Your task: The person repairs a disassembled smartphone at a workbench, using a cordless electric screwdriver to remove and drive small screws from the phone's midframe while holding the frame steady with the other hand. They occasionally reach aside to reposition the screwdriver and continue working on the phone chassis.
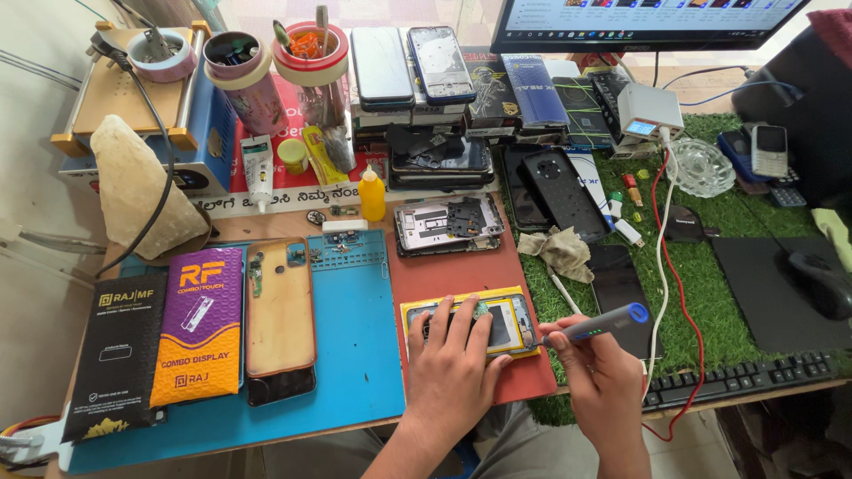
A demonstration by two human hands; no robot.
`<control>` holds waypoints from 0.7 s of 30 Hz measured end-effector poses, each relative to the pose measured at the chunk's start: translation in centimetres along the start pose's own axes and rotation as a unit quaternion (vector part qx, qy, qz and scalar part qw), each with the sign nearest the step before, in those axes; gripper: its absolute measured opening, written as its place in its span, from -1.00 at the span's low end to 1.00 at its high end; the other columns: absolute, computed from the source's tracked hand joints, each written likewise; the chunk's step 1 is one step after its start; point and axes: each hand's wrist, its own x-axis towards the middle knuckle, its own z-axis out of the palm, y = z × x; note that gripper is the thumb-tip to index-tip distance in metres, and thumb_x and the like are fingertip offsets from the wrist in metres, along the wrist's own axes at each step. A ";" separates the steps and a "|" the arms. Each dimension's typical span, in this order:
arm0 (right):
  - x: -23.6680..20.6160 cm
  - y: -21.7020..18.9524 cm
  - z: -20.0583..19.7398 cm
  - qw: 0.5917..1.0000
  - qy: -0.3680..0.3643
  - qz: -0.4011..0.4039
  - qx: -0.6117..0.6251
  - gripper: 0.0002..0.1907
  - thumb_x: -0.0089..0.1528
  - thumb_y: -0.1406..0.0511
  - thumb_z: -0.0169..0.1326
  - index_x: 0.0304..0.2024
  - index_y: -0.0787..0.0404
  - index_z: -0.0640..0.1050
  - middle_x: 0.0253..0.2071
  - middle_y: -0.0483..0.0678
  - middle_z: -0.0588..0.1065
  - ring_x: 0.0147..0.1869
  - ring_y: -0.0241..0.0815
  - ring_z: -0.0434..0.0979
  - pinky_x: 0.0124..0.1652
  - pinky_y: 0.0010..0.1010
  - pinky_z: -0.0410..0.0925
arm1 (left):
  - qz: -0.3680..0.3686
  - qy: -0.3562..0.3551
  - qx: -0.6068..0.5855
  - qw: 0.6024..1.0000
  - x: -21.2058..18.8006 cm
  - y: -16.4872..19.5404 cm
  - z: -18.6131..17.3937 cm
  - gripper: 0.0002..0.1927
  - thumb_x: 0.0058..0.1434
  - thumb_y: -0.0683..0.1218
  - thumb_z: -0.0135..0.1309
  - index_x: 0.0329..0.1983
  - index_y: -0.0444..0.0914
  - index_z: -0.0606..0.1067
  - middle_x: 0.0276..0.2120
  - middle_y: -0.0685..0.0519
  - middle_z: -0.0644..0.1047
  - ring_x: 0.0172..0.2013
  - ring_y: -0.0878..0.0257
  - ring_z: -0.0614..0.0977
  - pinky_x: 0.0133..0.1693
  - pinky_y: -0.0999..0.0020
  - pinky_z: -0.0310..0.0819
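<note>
An opened smartphone in a yellow frame lies on a red mat near the table's front edge. My left hand rests flat on it, fingers spread over its left and middle part. My right hand grips a grey electric screwdriver with a blue end cap. Its tip points left at the phone's right edge.
A blue work mat holds a phone back cover, a black box and a purple-orange box. Stacked phones, tool cups, a yellow bottle, a keyboard, mouse and monitor surround them.
</note>
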 end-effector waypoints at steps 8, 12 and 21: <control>0.6 -1.7 0.1 1.000 -0.026 -0.006 -0.003 -0.84 0.29 0.41 0.11 -0.08 0.34 0.56 -0.22 -0.05 0.69 -0.19 -0.37 0.69 -0.20 -0.52 0.53 | -0.001 -0.001 0.002 1.000 0.0 0.1 0.0 -0.42 0.19 0.13 0.18 0.13 -0.35 0.49 0.25 -0.19 0.40 0.29 -0.14 0.31 0.26 -0.15 -0.02; 0.6 -1.8 0.0 1.000 -0.024 -0.011 -0.018 -0.85 0.29 0.41 0.11 -0.09 0.34 0.57 -0.24 -0.06 0.69 -0.21 -0.39 0.67 -0.22 -0.53 0.51 | -0.002 -0.002 0.001 1.000 0.0 0.1 0.0 -0.42 0.19 0.13 0.18 0.13 -0.35 0.49 0.25 -0.19 0.40 0.29 -0.14 0.31 0.26 -0.14 -0.02; 0.7 -1.3 -0.1 0.999 -0.045 0.004 0.008 -0.84 0.29 0.41 0.10 -0.08 0.34 0.57 -0.23 -0.05 0.69 -0.21 -0.39 0.65 -0.21 -0.53 0.50 | 0.000 -0.001 0.002 1.000 0.1 0.1 0.0 -0.43 0.19 0.13 0.18 0.13 -0.34 0.49 0.24 -0.19 0.40 0.29 -0.15 0.31 0.26 -0.15 -0.01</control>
